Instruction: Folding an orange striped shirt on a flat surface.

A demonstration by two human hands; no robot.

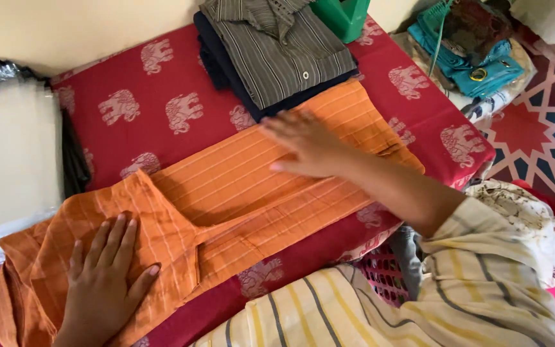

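1. Both hands lay flat and open, gripping nothing: the left hand (107,283) pressed, fingers spread, on the folded end of the orange striped garment (226,205) at about 7 o'clock in the view, and the right hand (306,144), palm down and slightly blurred, rested on its long panel near centre.
2. That garment stretched diagonally from 8 o'clock toward 2 o'clock across the red elephant-print cloth (130,109), with a flap turned back just beside the left fingertips.
3. Likely risk: with only flat pressure holding it, the turned flap could spring open or the layers skid and crease if one palm slid faster than the other.
4. At 12 o'clock sat a stack of folded clothes topped by a grey striped shirt (277,51); the garment's far end touched it, so a hard sweep might nudge the stack.
5. A green plastic object (342,16) stood behind it at 1 o'clock, teal fabric (470,51) lay at 2 o'clock, and a plastic-wrapped pale bundle (11,154) sat at 9 o'clock.
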